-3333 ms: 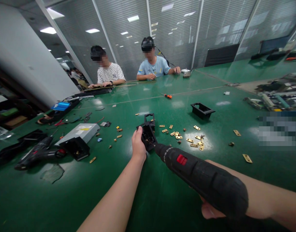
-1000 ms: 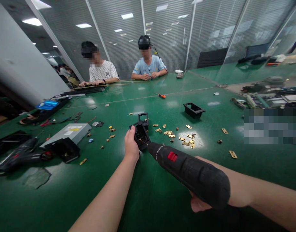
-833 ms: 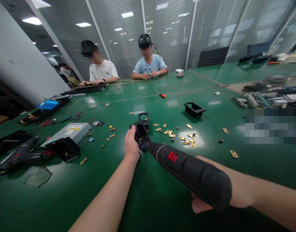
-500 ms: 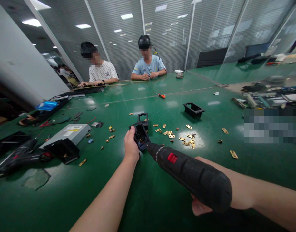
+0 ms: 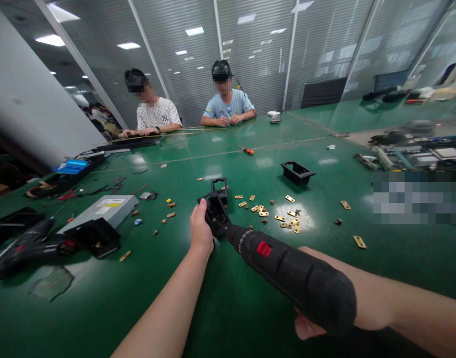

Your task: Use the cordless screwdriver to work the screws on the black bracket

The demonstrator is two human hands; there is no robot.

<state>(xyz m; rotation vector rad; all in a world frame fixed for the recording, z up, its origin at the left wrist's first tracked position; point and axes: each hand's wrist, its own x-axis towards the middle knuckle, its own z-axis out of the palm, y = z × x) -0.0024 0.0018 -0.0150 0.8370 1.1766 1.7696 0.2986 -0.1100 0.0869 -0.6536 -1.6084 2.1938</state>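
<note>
My left hand (image 5: 200,229) grips a small black plastic housing (image 5: 215,214) held on the green table (image 5: 228,308). My right hand (image 5: 310,325) is wrapped around a black electric screwdriver (image 5: 291,276) with a red switch; its tip points into the housing. A second black housing piece (image 5: 219,185) stands just behind the first. Several small brass plates (image 5: 283,219) lie scattered to the right of the housing.
A black tray-like part (image 5: 297,172) sits further right. A grey drive box (image 5: 102,210) with a black part (image 5: 97,237) and another black power tool (image 5: 19,247) lie at left. An orange-handled screwdriver (image 5: 246,150) lies farther back. Two people sit at the far edge. Circuit boards (image 5: 414,151) are at right.
The view has shifted slightly; my hands, the housing and the screwdriver keep the same hold and position against each other.
</note>
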